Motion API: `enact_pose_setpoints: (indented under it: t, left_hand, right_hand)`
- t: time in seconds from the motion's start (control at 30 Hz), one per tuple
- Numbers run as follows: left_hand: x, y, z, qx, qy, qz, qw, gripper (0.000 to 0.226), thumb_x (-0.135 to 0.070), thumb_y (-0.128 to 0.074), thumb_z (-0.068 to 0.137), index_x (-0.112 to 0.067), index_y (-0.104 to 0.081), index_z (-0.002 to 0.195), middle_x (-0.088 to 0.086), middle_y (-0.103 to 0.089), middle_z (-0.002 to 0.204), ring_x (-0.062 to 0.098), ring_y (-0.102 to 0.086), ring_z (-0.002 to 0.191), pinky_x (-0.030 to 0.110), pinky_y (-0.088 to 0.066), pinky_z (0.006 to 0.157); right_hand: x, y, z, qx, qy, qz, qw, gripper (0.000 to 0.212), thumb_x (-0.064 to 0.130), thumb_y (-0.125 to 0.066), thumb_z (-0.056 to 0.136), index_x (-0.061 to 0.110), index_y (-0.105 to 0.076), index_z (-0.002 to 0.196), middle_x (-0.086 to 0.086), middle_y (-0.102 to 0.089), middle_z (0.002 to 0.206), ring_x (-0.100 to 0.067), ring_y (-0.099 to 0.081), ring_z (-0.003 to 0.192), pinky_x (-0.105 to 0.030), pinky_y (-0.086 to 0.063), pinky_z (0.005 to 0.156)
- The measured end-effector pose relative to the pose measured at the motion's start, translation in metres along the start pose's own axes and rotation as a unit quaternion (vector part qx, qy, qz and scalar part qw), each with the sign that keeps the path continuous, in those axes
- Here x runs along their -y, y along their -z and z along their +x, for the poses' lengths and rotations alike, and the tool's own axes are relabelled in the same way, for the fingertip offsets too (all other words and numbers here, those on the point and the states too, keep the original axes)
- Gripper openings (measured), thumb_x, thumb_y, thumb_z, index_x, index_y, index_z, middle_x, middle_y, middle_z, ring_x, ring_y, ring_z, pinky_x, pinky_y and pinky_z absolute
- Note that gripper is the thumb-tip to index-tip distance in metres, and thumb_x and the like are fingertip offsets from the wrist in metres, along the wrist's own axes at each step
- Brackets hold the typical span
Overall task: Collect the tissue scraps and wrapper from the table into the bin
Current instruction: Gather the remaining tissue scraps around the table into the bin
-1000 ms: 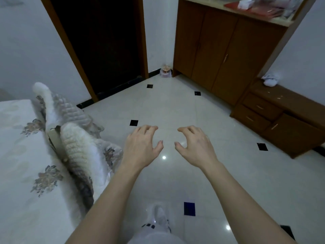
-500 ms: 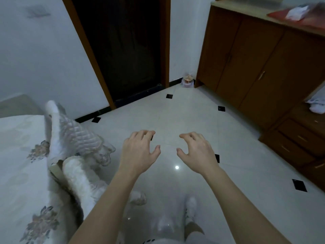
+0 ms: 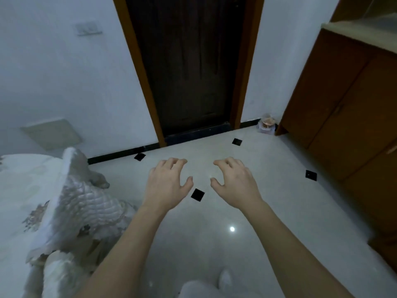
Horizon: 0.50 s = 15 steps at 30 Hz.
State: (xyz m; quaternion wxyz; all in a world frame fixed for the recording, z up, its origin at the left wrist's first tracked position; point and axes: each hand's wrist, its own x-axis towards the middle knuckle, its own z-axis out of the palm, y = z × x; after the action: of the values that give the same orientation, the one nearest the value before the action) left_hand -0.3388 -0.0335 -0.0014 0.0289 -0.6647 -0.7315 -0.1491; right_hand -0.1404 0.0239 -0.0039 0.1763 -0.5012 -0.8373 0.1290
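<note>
Hovering over the floor off the corner of the bed, your left hand and right hand hang loosely curled, each grip empty. Your view has swung from the cabinet toward the door. Scraps, wrapper, table and bin are out of view, so collecting looks yet to begin.

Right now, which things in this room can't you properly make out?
Head view only:
- Tissue scraps, wrapper, bin: none in frame.
- Wooden cabinet: its right side and most of its top are cut off by the picture's edge.
- Small jar by the cabinet: too small and blurred to tell its contents.
- Quilt: blur smears its pattern; it hides whatever lies beneath.
- Left hand and right hand: palms face down, unseen.
</note>
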Motion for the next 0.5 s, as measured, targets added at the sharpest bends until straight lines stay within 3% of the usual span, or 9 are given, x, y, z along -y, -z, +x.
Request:
enact_pose_setpoints:
  t: [0.23,0.5]
  left_hand:
    - [0.013,-0.007,0.073,-0.002,0.08,0.031,0.996,0.052,-0.05,-0.051,0.089,-0.021,-0.055,0.131,0.0,-0.062,0.125,0.023,-0.056,0.113,0.041,-0.049,0.09]
    - [0.077,-0.014,0.106,-0.014,0.187,0.058,0.981,0.054,-0.051,-0.047,0.085,-0.019,-0.059,0.126,0.002,-0.065,0.118,0.025,-0.06,0.106,0.039,-0.049,0.08]
  right_hand:
    - [-0.021,-0.006,0.11,0.04,0.073,0.012,0.996,0.046,0.039,-0.057,0.092,0.02,-0.054,0.134,-0.002,-0.058,0.127,-0.022,-0.051,0.119,-0.039,-0.044,0.094]
    - [0.011,-0.051,0.206,0.099,0.163,0.028,0.981,0.047,0.04,-0.056,0.092,0.02,-0.054,0.134,-0.003,-0.058,0.128,-0.022,-0.051,0.118,-0.038,-0.044,0.093]
